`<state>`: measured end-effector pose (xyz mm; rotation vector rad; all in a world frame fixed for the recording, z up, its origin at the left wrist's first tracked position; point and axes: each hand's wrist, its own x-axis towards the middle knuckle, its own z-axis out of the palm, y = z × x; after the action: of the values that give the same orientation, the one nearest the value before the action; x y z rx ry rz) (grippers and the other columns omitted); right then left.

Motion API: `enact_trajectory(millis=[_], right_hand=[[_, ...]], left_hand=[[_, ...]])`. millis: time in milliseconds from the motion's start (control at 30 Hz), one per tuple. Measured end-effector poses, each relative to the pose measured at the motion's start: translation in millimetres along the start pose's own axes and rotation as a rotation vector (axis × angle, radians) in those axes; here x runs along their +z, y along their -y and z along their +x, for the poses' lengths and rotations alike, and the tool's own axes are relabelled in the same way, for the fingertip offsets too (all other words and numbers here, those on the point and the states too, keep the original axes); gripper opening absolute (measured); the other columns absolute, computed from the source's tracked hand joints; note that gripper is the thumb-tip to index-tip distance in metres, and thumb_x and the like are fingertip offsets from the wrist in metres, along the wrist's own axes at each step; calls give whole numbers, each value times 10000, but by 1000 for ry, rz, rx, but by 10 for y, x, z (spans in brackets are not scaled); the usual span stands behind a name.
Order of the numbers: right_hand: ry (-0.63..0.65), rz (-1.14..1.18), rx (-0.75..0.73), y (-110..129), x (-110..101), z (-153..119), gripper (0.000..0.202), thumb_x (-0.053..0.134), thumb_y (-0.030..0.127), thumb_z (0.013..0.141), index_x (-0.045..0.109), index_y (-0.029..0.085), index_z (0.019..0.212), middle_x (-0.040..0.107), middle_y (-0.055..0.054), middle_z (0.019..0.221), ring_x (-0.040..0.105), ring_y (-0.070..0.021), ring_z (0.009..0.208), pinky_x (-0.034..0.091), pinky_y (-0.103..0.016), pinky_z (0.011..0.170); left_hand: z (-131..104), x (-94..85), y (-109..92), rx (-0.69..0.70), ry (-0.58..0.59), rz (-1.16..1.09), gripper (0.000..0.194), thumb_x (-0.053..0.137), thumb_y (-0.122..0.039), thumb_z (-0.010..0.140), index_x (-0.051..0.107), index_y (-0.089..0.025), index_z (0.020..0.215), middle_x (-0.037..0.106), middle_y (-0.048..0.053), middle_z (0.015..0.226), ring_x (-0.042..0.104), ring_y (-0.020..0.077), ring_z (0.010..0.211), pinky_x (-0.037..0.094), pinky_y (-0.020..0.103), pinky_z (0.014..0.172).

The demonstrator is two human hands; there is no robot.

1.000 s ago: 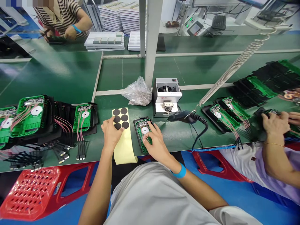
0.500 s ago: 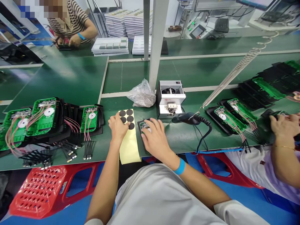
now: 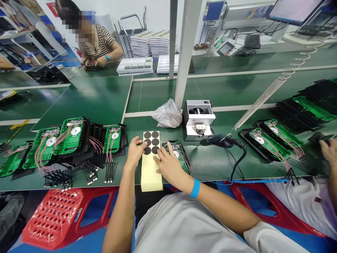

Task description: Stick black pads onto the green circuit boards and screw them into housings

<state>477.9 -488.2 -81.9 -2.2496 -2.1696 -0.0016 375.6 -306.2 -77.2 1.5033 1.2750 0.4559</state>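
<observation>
Loosely curled left hand point(image 3: 135, 153) touches sticker sheet point(image 3: 151, 175), grip unclear | right hand point(image 3: 170, 167) spread over it and device point(image 3: 185, 164)

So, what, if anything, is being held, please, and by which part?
The left hand is at the left edge of the yellow sheet, the right hand at its right edge; whether either grips cannot be told.

At the near edge of the green worktop point(image 3: 210, 165) lies a yellow paper sheet with round black stickers point(image 3: 152, 174), its near end past the edge. Just right of it is a green-and-black rectangular housing point(image 3: 184, 162). On its far side, slightly right, stands a grey-and-black boxy machine point(image 3: 195, 120), with a clear plastic bag point(image 3: 170, 119) just left. Stacked green plastic housings with pink wires point(image 3: 70, 142) lie left.
</observation>
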Motion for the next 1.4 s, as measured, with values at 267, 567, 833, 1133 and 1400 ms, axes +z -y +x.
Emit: enact_trajectory(millis=[267,567,833,1133,1400], right_hand=[[71,39,0,-15,-81,-21,696,669,534,1007,597,183,1604,524,-199,1669,435,-433,1606,213,-793,1397],[20,20,-4,-11,21,-17,742,718,589,964,623,189,1582,545,-202,1653,460,-436,1595,199,-801,1400],[9,51,-4,-18,26,-24,751,729,591,956,631,175,1573,561,-218,1627,468,-435,1585,205,-797,1400],[-6,40,-10,-14,113,-17,818,715,676,933,621,184,1580,580,-214,1602,473,-439,1567,196,-819,1383],[-222,214,80,-21,-102,-35,455,579,429,1080,654,221,1478,706,-135,1356,613,-284,1341,360,-646,1289]], left_hand=[[18,112,-131,102,-22,45,681,734,-277,895,585,-178,1552,649,159,1508,662,258,1375,525,428,1241],[135,143,-222,38,-34,64,767,724,-353,909,485,-156,1611,562,215,1592,734,208,1149,621,323,945],[232,216,-275,129,-43,140,768,763,-295,855,548,-174,1582,566,185,1630,665,258,1352,505,402,1223],[342,113,-417,66,99,93,543,754,-385,824,705,-81,1273,740,82,873,601,117,682,447,222,660],[-198,-107,-241,149,115,-3,396,807,-485,725,561,-176,695,449,-54,524,380,59,535,224,181,550]])
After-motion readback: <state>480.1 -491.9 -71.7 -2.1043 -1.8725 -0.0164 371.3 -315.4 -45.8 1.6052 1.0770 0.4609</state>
